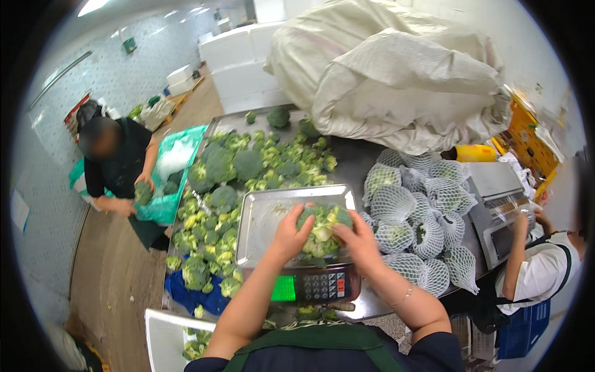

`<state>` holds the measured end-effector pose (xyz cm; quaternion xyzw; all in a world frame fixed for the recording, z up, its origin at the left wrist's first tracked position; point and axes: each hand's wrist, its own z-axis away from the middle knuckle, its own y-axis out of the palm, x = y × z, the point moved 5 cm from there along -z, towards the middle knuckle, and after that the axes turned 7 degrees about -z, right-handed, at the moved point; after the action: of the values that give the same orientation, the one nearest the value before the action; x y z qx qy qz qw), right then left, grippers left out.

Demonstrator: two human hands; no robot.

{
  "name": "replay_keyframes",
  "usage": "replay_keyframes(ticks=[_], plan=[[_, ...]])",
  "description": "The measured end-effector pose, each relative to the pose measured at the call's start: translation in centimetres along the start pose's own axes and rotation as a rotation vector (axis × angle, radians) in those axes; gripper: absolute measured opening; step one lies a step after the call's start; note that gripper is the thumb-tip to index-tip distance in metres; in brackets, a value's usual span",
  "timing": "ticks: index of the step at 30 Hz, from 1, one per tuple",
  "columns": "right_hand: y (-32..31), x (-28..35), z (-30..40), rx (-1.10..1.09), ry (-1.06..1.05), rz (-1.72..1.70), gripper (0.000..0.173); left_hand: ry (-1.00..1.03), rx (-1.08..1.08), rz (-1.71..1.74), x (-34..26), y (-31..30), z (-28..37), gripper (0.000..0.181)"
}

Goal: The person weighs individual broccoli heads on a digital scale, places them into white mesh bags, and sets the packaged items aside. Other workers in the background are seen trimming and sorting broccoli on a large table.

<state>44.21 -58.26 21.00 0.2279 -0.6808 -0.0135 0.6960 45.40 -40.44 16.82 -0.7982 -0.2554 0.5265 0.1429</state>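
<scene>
Both my hands are around a bunch of broccoli florets (pixel 321 232) over the right side of a metal tray (pixel 262 228). My left hand (pixel 294 232) grips the bunch from the left, thumb and fingers spread about it. From the right, my right hand (pixel 361 238) presses its fingers against a pale cut stem. Beneath the tray is a digital weighing scale (pixel 320 286) with a lit green display and a keypad. Loose broccoli pieces (pixel 218 232) are heaped left of the tray and behind it. To the right, several broccoli heads in white foam nets (pixel 393 203) lie piled together.
A co-worker (pixel 116 162) at left holds a broccoli head beside a green-lined container (pixel 179 153). Another person (pixel 534 265) works at a wrapping machine (pixel 499 209) at right. A large woven sack (pixel 399 69) covers the table's back. A white foam box (pixel 160 337) stands front left.
</scene>
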Motion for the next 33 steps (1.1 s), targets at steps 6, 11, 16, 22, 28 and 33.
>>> replay_keyframes(ticks=[6, 11, 16, 22, 28, 33], plan=[[14.6, 9.1, 9.9, 1.045, -0.613, 0.025, 0.067, -0.105, -0.044, -0.013, 0.3, -0.8, 0.9, 0.036], [7.8, 9.6, 0.1, 0.426, -0.748, 0.505, 0.043, -0.184, -0.027, -0.027, 1.7, -1.0, 2.1, 0.038], [-10.6, 9.4, -18.1, -0.466, -0.732, 0.794, 0.035, -0.207, 0.034, 0.017, 0.7, -1.3, 1.8, 0.038], [-19.0, 10.2, -25.4, -0.704, -0.767, 1.592, 0.037, -0.158, 0.011, 0.073, 0.6, -1.9, 1.9, 0.041], [-13.3, 12.7, -22.2, -0.534, -1.118, 1.506, 0.013, -0.134, 0.025, 0.062, -1.1, -3.1, 2.4, 0.050], [-1.8, 13.1, -10.8, 0.009, -1.271, 1.319, 0.016, 0.121, -0.256, -0.139, -6.0, -5.7, 2.5, 0.058]])
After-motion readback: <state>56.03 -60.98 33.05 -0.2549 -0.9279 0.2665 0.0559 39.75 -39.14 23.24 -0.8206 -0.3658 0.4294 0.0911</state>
